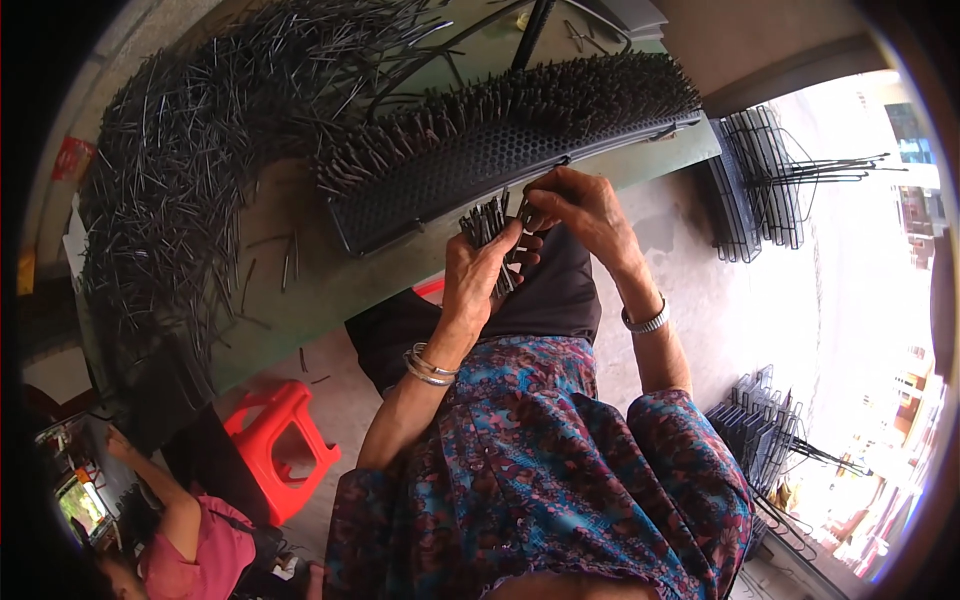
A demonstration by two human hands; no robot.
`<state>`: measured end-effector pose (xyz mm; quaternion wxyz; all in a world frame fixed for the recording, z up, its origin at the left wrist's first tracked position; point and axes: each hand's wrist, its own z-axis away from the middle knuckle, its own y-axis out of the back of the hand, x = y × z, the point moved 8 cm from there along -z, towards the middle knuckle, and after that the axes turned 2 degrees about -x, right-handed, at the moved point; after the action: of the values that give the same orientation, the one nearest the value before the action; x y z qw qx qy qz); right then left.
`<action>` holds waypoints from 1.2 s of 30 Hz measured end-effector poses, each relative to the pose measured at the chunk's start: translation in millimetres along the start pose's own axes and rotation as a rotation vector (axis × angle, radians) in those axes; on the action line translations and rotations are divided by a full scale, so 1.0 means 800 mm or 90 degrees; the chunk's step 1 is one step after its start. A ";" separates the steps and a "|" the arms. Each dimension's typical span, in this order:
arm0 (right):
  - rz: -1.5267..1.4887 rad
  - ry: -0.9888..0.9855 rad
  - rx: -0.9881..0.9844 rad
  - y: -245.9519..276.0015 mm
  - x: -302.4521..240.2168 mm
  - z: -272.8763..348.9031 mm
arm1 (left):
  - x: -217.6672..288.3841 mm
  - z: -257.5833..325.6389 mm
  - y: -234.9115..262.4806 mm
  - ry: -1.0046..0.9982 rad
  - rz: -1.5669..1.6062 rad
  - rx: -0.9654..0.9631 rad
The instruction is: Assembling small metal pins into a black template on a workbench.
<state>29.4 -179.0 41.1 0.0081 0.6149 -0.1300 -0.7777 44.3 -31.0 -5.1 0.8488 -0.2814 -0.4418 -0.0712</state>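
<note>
Head view: left hand (478, 268) clamped on bundle of black pins (487, 222), right hand (580, 205) pinching one pin at perforated black panel (480, 165). Risk: loosened grip, pins spilling off table (330, 280).

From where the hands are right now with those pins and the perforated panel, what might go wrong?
The left hand grips a fanned bundle of thin black pins over the table edge; a looser grip would likely drop some to the floor. The right hand pinches at the perforated panel beside its upright pins, so the fingers may knock seated ones askew. The loose pin heap spreads toward the panel and could snag it.
</note>
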 end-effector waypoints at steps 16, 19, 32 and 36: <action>0.006 0.023 -0.002 0.008 -0.019 0.004 | -0.004 -0.006 0.003 0.041 0.081 -0.024; 0.051 0.122 0.243 0.049 -0.043 0.008 | -0.012 -0.009 0.007 0.099 0.174 0.001; 0.252 0.261 0.432 0.079 -0.059 -0.028 | -0.043 -0.029 -0.004 0.162 0.384 -0.073; 0.258 0.279 0.424 0.081 -0.059 -0.031 | -0.041 -0.025 -0.003 0.167 0.359 -0.065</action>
<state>55.1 -238.6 94.9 -0.0104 0.6962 -0.4864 -0.5279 38.3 -48.0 -38.9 0.8697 -0.4234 -0.2288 0.1091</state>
